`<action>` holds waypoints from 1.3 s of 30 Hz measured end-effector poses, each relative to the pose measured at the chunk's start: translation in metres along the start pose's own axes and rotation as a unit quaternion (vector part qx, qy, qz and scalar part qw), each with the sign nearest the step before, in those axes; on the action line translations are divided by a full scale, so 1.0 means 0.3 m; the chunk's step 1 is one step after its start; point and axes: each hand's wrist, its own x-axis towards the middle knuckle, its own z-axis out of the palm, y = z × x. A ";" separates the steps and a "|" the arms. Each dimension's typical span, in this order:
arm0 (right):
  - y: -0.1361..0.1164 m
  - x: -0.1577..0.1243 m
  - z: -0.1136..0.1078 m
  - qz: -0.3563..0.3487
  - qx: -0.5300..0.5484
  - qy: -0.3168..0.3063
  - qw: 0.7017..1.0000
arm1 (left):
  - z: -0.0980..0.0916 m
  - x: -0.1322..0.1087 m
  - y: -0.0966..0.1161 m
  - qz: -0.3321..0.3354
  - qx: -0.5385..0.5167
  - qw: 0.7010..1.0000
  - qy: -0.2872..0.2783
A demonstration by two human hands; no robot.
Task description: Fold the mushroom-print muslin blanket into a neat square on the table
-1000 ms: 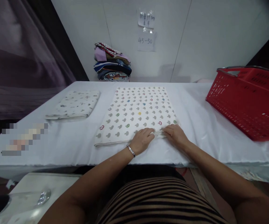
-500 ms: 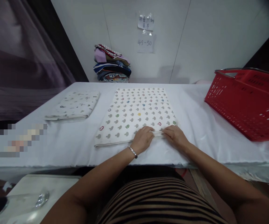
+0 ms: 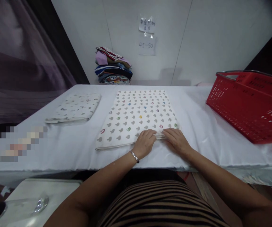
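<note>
1. At lower centre of the frame, your left hand and right hand lie just beside each other, fingers together over the near edge of the mushroom-print cloth; whether your thumbs pinch it from beneath, I cannot tell.
2. From there to mid-frame, that cloth lies flat on the white-covered table. It should handle light, soft and limp, hardly fragile; layers may slide, so grip all the edges showing between your hands.
3. At right, a red basket stands well apart.
4. At centre left lies another folded cloth.
5. Upper centre-left, fabrics are stacked.
</note>
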 end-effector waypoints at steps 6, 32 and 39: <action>-0.048 -0.010 0.008 -0.004 -0.016 -0.002 1.000 | -0.007 0.007 0.004 -0.026 -0.012 1.000 -0.011; -0.038 0.001 0.025 -0.031 -0.050 -0.013 0.998 | -0.005 0.041 -0.006 -0.069 -0.001 0.996 -0.053; -0.032 -0.010 0.002 -0.043 -0.056 0.006 0.998 | 0.009 0.039 -0.007 0.081 0.124 0.988 -0.041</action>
